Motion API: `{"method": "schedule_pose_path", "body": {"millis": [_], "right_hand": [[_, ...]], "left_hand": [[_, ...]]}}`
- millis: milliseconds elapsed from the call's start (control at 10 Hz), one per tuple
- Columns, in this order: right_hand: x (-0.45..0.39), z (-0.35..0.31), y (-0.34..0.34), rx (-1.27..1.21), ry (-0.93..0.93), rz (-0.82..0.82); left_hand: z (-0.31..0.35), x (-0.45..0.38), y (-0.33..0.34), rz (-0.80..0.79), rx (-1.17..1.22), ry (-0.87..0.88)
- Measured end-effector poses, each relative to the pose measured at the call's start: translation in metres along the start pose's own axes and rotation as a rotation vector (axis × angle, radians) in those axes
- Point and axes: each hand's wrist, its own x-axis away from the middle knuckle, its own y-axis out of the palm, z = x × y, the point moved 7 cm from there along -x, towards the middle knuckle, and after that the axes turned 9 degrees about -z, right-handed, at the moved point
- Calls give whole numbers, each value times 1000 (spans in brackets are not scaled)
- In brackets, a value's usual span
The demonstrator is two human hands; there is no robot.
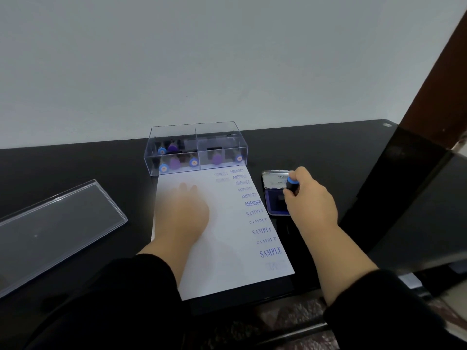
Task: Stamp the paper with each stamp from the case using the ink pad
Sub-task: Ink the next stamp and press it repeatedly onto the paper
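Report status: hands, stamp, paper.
Left hand flat on paper. Right hand grips stamp over ink pad. Nothing in the way.

the paper [227, 248] reads "amended" and "sample" in blue ink.

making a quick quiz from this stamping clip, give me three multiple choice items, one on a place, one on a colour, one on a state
1. Where is the ink pad?
A. right of the paper
B. inside the case
C. on the lid

2. What colour are the prints on the paper?
A. red
B. blue-purple
C. green

3. What is the right hand doing?
A. lying flat on the paper
B. hanging idle
C. gripping a stamp over the ink pad

Answers:
1 A, the open pad sits on the desk beside the paper's right edge.
2 B, AMENDED and SAMPLE read blue-purple.
3 C, fingers curl round the blue-capped stamp; the left hand lies on the paper.
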Motion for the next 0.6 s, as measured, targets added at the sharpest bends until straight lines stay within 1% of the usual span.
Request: {"method": "schedule_pose_path", "body": {"millis": [300, 600], "right_hand": [[0, 0, 2, 23, 26, 15], [3, -2, 4, 42, -1, 31]], "left_hand": [[0, 0, 1, -15, -5, -5], [0, 1, 0, -6, 1, -8]]}}
